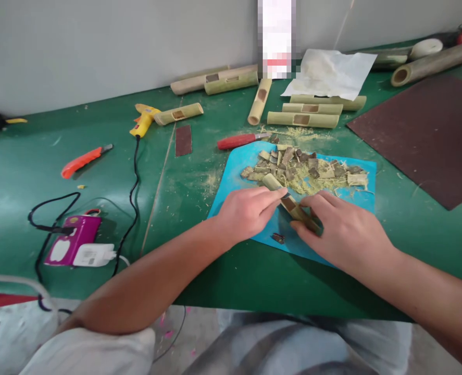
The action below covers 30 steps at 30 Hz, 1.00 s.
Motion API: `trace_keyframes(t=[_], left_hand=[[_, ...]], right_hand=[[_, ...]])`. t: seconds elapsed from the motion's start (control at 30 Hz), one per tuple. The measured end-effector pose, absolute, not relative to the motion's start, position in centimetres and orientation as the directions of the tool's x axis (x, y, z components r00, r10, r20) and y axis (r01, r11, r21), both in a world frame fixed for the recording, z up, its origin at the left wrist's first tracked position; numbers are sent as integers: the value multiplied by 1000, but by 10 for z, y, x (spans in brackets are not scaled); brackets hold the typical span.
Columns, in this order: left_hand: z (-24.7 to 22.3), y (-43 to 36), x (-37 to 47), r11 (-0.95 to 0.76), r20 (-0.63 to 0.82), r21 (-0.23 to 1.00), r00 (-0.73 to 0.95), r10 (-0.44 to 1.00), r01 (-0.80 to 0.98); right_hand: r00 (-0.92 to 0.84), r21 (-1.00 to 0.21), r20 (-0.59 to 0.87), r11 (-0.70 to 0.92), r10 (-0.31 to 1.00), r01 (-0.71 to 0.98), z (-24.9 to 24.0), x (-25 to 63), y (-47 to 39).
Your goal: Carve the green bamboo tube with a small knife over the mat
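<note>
A short bamboo tube (291, 205) with a rectangular opening cut in its side lies slanted over a blue mat (236, 166). My right hand (342, 229) is closed around its near end. My left hand (250, 211) is pinched at the tube's upper part, beside the opening. A small dark piece shows at its fingertips, too small to name. Behind the tube, bamboo chips (283, 161) and pale shavings (307, 179) are heaped on the mat. One dark chip (278, 238) lies near the mat's front edge.
A red-handled knife (236, 141) lies behind the mat. Leftward are an orange utility knife (83, 161), a yellow glue gun (145, 121) with its cord, and a purple power strip (86, 229). Cut bamboo tubes (319, 121) lie behind; a brown sheet (429, 135) is at right.
</note>
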<state>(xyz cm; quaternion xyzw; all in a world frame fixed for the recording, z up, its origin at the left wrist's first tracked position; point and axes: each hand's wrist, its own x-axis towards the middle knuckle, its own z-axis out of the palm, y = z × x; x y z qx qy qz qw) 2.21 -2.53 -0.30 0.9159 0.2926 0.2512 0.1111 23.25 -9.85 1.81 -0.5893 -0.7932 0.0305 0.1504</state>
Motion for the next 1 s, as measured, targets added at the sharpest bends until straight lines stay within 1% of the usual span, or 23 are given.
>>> trace_keyframes(t=[0.13,0.3,0.43,0.47,0.57,0.67,0.73,0.83,0.93,1.0], left_hand=[[-2,-23,20,-817,394,352,719,573,457],[-2,-19,16,-721,424,374,583,692,584],[-3,-21,17,-772,364,339,682,634,537],[-3,-20,17,-769,362,337,679,639,543],[-3,-19,18,-745,418,321,618,666,585],[-3,-19,18,-788,404,298,677,615,538],[-4,-19,19,-780,398,312,670,626,543],[-6,-18,19,-762,426,314,633,646,566],[-6,-19,18,-781,395,326,673,625,533],[-5,-20,18,-751,391,353,641,660,558]], right_hand=[[-279,-250,217,329,936,911,18,234,-98],[-266,-277,235,327,935,904,17,234,-97],[-273,-269,253,338,928,902,15,234,-98],[-268,-269,256,334,929,903,15,234,-98],[-253,-258,262,321,931,911,14,234,-98],[-252,-240,256,314,933,919,15,234,-98],[-244,-230,254,304,936,924,16,233,-97],[-236,-215,264,296,935,931,16,233,-97],[-241,-209,269,301,933,931,15,232,-97],[-244,-210,261,302,934,930,15,232,-97]])
